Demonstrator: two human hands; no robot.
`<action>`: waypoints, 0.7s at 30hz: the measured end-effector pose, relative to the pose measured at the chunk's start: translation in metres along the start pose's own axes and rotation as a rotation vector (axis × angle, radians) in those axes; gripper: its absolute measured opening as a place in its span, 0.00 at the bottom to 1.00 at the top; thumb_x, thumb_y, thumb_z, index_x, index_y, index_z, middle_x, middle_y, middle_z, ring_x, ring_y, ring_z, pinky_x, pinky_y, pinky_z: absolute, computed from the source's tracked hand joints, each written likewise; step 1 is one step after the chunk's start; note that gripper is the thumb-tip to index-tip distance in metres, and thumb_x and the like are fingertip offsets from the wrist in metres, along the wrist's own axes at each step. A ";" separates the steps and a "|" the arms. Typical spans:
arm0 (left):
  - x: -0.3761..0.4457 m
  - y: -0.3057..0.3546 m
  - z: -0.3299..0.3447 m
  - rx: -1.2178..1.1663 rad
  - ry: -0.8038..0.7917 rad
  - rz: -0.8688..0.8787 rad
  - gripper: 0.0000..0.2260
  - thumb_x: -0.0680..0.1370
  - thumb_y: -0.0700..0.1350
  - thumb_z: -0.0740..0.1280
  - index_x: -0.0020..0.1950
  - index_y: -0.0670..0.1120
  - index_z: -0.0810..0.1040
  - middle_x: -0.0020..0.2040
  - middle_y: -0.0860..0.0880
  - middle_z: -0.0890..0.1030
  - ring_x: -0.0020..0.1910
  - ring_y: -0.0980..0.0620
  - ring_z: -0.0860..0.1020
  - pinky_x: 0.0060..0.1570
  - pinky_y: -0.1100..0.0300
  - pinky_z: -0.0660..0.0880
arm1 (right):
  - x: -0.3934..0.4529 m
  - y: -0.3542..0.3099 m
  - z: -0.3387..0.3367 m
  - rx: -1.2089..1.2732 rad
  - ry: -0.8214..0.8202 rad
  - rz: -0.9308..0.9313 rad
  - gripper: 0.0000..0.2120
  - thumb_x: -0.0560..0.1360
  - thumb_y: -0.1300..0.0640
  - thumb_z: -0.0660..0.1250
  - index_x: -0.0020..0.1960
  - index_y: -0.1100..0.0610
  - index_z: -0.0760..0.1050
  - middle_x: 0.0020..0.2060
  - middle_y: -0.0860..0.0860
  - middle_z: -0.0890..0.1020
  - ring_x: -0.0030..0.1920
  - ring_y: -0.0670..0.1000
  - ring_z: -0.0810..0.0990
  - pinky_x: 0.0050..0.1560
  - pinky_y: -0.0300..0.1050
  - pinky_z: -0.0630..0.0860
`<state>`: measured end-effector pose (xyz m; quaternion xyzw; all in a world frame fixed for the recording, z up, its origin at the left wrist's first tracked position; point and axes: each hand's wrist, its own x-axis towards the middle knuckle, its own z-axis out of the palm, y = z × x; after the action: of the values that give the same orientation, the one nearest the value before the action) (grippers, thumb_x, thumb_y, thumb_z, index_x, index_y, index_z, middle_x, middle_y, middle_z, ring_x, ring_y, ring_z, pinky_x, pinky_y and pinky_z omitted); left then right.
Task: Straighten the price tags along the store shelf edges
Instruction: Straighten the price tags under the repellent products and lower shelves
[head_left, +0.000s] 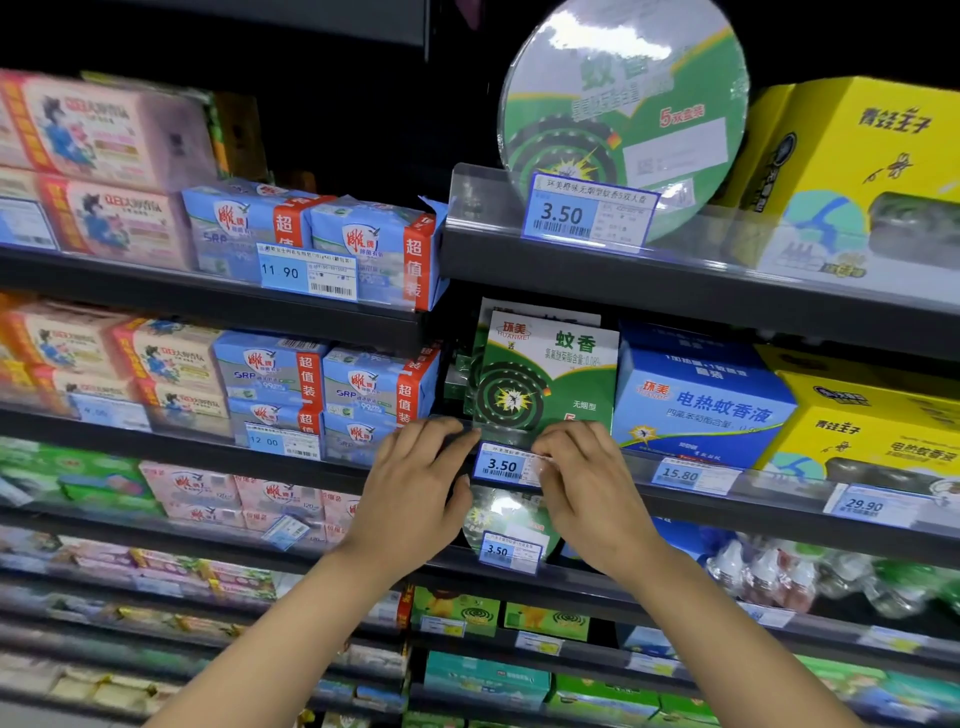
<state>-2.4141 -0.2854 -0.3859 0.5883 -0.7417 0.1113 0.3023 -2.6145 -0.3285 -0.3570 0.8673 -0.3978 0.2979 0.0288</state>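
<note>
- The price tag (503, 464) marked 3.50 sits at the centre of the frame, in the clear strip on the shelf edge (691, 501) below a green box (545, 374); it looks tilted, with its right end lower.
- The left hand (410, 483) rests on the shelf edge just left of the tag, fingers curled over the top of the strip; whether they actually pinch it I cannot tell.
- The right hand (587, 483) covers the tag's right end, its fingers bent and pinching that end.
- To do this well, I judge the left hand should steady the strip while the right slides the tag level, so that its bottom edge seats fully in the channel.
- Pull gently: the paper could crease or pop out.
- Match it to the 15.80 tag (685, 474) to its right, which sits flush in the same strip.
- A second 3.50 tag (509, 552) at lower centre also looks tilted and would likely be the next one.
</note>
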 end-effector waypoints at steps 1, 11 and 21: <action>0.001 0.000 0.000 -0.001 0.007 0.007 0.20 0.74 0.47 0.61 0.64 0.44 0.76 0.59 0.49 0.75 0.59 0.48 0.71 0.59 0.56 0.63 | 0.000 0.000 -0.001 0.007 0.002 -0.006 0.11 0.77 0.55 0.54 0.50 0.57 0.74 0.47 0.50 0.75 0.50 0.52 0.70 0.54 0.40 0.65; 0.009 0.004 0.004 0.015 0.008 0.048 0.19 0.72 0.47 0.63 0.62 0.46 0.77 0.56 0.48 0.74 0.58 0.47 0.70 0.58 0.55 0.63 | -0.002 0.003 -0.004 0.061 -0.016 -0.021 0.12 0.77 0.54 0.54 0.50 0.58 0.74 0.48 0.50 0.75 0.51 0.50 0.69 0.55 0.38 0.62; 0.013 0.005 0.003 -0.046 0.033 0.002 0.18 0.71 0.47 0.62 0.59 0.46 0.74 0.55 0.50 0.73 0.57 0.50 0.68 0.57 0.58 0.62 | 0.000 0.004 -0.010 0.236 0.052 0.100 0.05 0.80 0.57 0.58 0.50 0.57 0.71 0.41 0.43 0.72 0.46 0.45 0.68 0.42 0.39 0.64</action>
<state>-2.4218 -0.2960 -0.3798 0.5786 -0.7395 0.1044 0.3278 -2.6222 -0.3279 -0.3495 0.8357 -0.4017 0.3662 -0.0777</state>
